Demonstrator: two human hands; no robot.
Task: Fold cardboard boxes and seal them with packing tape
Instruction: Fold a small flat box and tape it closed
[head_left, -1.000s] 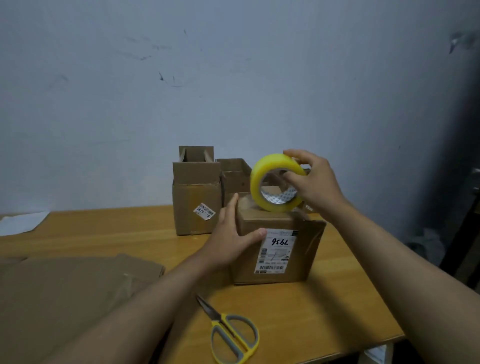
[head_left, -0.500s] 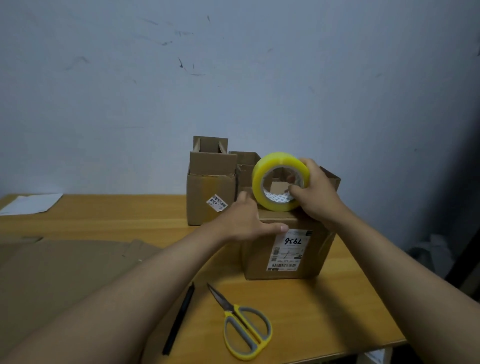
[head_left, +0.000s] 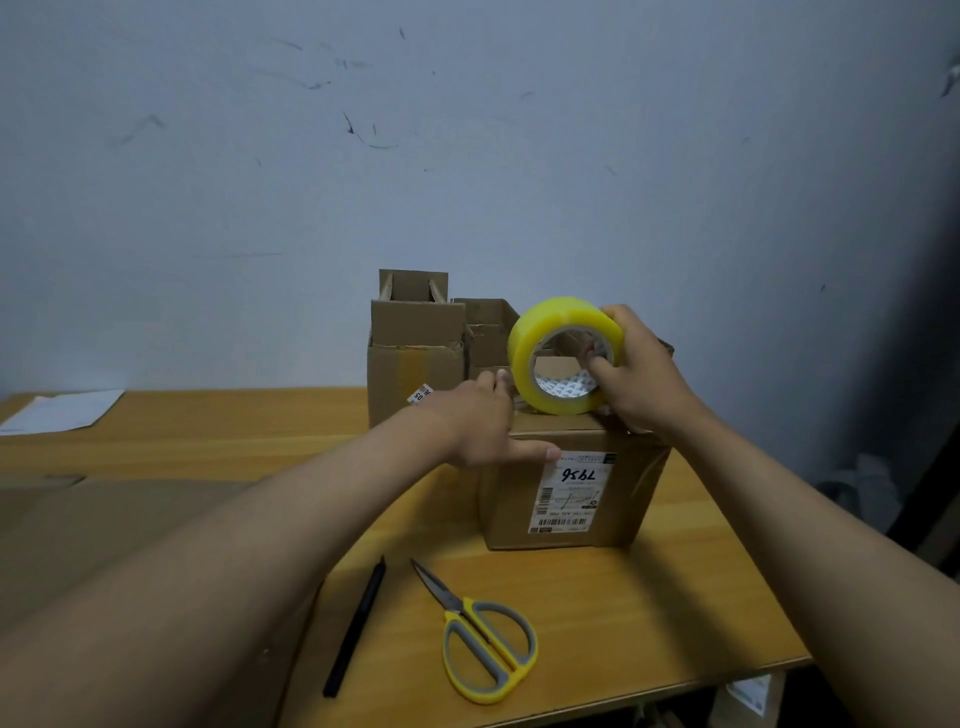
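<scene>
Your left hand (head_left: 483, 426) hides the box's (head_left: 566, 493) near-left top corner. The tape roll (head_left: 563, 356) covers the open cartons at 12 o'clock. The shipping label's (head_left: 571, 491) small print is unreadable. The flat cardboard (head_left: 104, 525) at 9 o'clock runs off frame.

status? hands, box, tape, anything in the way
Right hand grips tape roll on top of box. Left hand steadies box at its top left edge. Scissors and pen on the table in front, clear of the work.

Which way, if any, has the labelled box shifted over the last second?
No. The labelled box keeps the same offset from the scissors lying in front of it, which have not moved on the table. Only the head camera's view shifted.
</scene>
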